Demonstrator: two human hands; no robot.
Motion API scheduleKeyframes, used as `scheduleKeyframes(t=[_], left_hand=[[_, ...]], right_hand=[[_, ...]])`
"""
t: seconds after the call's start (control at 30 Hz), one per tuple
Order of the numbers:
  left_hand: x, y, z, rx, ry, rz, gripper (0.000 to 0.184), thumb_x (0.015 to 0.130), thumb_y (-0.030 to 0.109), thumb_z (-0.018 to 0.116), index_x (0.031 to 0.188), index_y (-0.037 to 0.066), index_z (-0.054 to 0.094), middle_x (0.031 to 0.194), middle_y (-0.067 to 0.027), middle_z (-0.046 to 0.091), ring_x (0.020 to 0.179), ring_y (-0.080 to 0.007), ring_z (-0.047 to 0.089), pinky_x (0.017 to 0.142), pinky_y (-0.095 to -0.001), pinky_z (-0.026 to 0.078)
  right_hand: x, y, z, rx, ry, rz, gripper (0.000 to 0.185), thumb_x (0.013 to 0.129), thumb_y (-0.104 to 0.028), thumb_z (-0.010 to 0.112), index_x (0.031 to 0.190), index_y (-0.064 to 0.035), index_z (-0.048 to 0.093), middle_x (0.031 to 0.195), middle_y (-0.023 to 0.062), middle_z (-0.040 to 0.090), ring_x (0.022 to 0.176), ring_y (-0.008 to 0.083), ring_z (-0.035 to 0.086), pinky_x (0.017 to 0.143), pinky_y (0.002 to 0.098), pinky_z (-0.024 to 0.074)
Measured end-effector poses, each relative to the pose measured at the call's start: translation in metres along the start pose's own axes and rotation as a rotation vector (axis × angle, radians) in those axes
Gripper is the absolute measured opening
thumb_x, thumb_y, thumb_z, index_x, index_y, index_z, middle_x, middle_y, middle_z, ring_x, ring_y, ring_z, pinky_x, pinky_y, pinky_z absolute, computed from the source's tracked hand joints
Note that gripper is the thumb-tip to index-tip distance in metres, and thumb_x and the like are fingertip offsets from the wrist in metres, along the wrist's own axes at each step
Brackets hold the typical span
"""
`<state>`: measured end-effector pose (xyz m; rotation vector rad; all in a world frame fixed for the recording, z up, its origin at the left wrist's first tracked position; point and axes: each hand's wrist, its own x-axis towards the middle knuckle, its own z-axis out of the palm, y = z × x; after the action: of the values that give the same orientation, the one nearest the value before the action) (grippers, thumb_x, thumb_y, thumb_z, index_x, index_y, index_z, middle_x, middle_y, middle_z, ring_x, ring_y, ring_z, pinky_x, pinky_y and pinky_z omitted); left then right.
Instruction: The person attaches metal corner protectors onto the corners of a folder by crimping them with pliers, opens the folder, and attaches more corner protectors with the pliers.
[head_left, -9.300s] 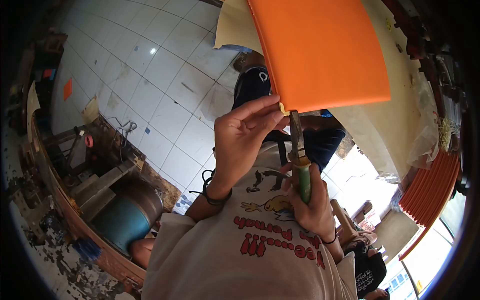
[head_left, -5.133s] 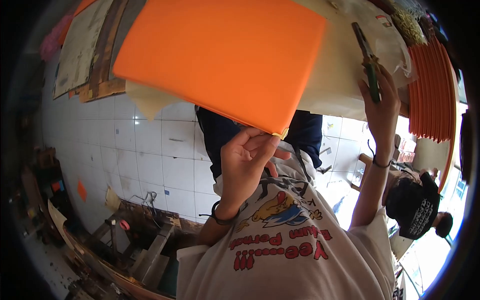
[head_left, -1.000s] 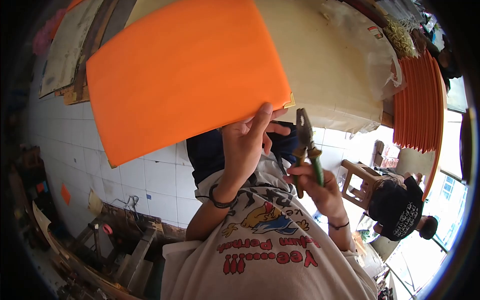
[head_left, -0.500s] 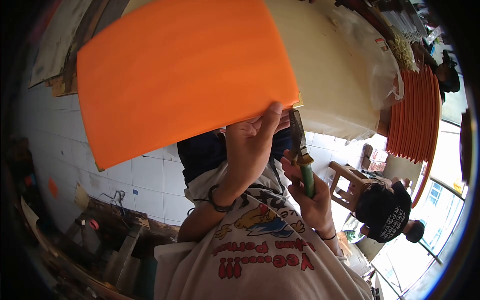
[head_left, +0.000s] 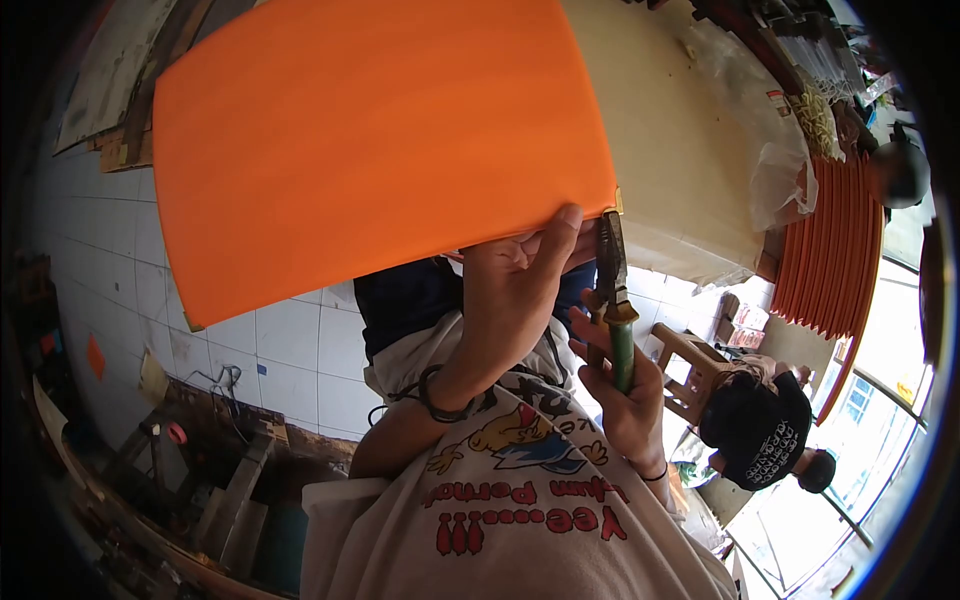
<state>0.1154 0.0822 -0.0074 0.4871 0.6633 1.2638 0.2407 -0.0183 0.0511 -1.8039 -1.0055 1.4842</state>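
My left hand [head_left: 520, 290] grips the lower edge of a large orange folder [head_left: 380, 150], thumb on top and fingers beneath. A gold metal corner piece [head_left: 618, 200] sits on the folder's near right corner, and another [head_left: 193, 323] shows at its lower left corner. My right hand [head_left: 625, 400] is closed around pliers [head_left: 618, 310] with green handles. The plier jaws point up and meet the folder's edge at the right corner piece, just beside my left fingertips.
Brown paper covers the table [head_left: 680, 150], with a clear plastic bag [head_left: 780, 180] on it. Folded orange sheets [head_left: 825, 250] stand in a row at the right. A person in black [head_left: 760, 420] is near a stool [head_left: 680, 370]. A metal frame [head_left: 235, 490] lies lower left.
Since the earlier frames, the pliers have come up from below the folder to its right corner. Both hands and the folder have shifted slightly right in view.
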Motion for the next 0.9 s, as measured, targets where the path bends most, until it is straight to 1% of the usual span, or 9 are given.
scheduleKeyframes(t=[0.07,0.17,0.27,0.37,0.47,0.67,0.77,0.87,0.9], left_hand=[[0.000,0.001,0.001,-0.001,0.000,0.001,0.033,0.101,0.014,0.051,0.120,-0.013,0.055,0.114,-0.0288,0.063,0.105,-0.0344,0.066,0.093,-0.0444,0.057],[0.000,0.000,0.001,0.035,0.009,0.010,0.033,0.101,0.014,0.051,0.120,-0.013,0.054,0.113,-0.0291,0.063,0.105,-0.0344,0.066,0.092,-0.0443,0.057],[0.000,-0.001,-0.001,0.025,0.007,0.009,0.032,0.101,0.014,0.051,0.120,-0.012,0.055,0.113,-0.0285,0.063,0.104,-0.0342,0.066,0.092,-0.0440,0.057],[0.000,-0.001,0.000,0.015,0.013,0.009,0.032,0.101,0.014,0.051,0.120,-0.012,0.055,0.113,-0.0279,0.063,0.104,-0.0338,0.067,0.092,-0.0439,0.057],[-0.001,-0.001,-0.001,-0.008,0.004,0.006,0.031,0.101,0.014,0.051,0.119,-0.012,0.055,0.113,-0.0274,0.064,0.103,-0.0335,0.067,0.092,-0.0437,0.057],[0.000,-0.002,-0.001,-0.002,0.005,-0.002,0.031,0.101,0.014,0.050,0.119,-0.012,0.056,0.113,-0.0274,0.063,0.104,-0.0334,0.066,0.093,-0.0440,0.057],[0.000,-0.002,-0.001,0.018,0.008,0.007,0.031,0.102,0.013,0.050,0.119,-0.012,0.055,0.114,-0.0275,0.063,0.105,-0.0337,0.066,0.093,-0.0442,0.057],[0.000,-0.001,-0.001,0.011,0.002,0.019,0.031,0.102,0.013,0.049,0.119,-0.012,0.055,0.114,-0.0276,0.063,0.106,-0.0337,0.066,0.094,-0.0443,0.057],[0.000,-0.001,-0.001,0.010,0.003,0.015,0.031,0.102,0.013,0.049,0.118,-0.012,0.055,0.114,-0.0278,0.063,0.106,-0.0337,0.066,0.094,-0.0442,0.057]], right_hand=[[0.001,0.001,0.000,-0.014,0.005,-0.017,0.045,0.083,0.012,0.048,0.127,0.0022,0.057,0.133,0.0139,0.057,0.121,0.0214,0.057,0.099,0.0315,0.0456],[0.001,-0.001,-0.001,-0.022,-0.036,0.037,0.045,0.085,0.014,0.046,0.128,0.0039,0.057,0.147,0.0157,0.043,0.123,0.0206,0.054,0.101,0.0382,0.0477],[0.001,-0.002,0.000,-0.070,-0.040,0.014,0.042,0.087,0.014,0.046,0.126,0.0040,0.057,0.147,0.0154,0.043,0.117,0.0181,0.056,0.097,0.0366,0.0503],[-0.001,-0.006,-0.001,-0.060,-0.058,0.043,0.041,0.088,0.013,0.046,0.126,0.0045,0.057,0.147,0.0155,0.043,0.114,0.0162,0.057,0.097,0.0362,0.0505],[-0.003,-0.009,-0.001,-0.087,-0.010,0.059,0.039,0.086,0.005,0.053,0.125,0.0022,0.058,0.128,0.0151,0.059,0.098,0.0175,0.065,0.086,0.0307,0.0509],[-0.001,-0.004,0.000,-0.131,0.002,-0.053,0.046,0.081,0.008,0.052,0.126,0.0021,0.057,0.130,0.0156,0.057,0.109,0.0216,0.063,0.093,0.0325,0.0494],[-0.001,-0.005,0.001,-0.104,0.018,-0.020,0.046,0.079,0.010,0.049,0.124,0.0026,0.057,0.131,0.0160,0.057,0.108,0.0228,0.063,0.092,0.0331,0.0497],[0.003,0.001,0.002,-0.123,0.025,-0.096,0.043,0.080,0.010,0.046,0.120,0.0033,0.058,0.126,0.0155,0.060,0.102,0.0209,0.064,0.088,0.0321,0.0498],[0.003,0.002,0.002,-0.154,0.024,-0.099,0.043,0.080,0.011,0.046,0.120,0.0030,0.058,0.121,0.0145,0.061,0.099,0.0199,0.063,0.086,0.0317,0.0498]])
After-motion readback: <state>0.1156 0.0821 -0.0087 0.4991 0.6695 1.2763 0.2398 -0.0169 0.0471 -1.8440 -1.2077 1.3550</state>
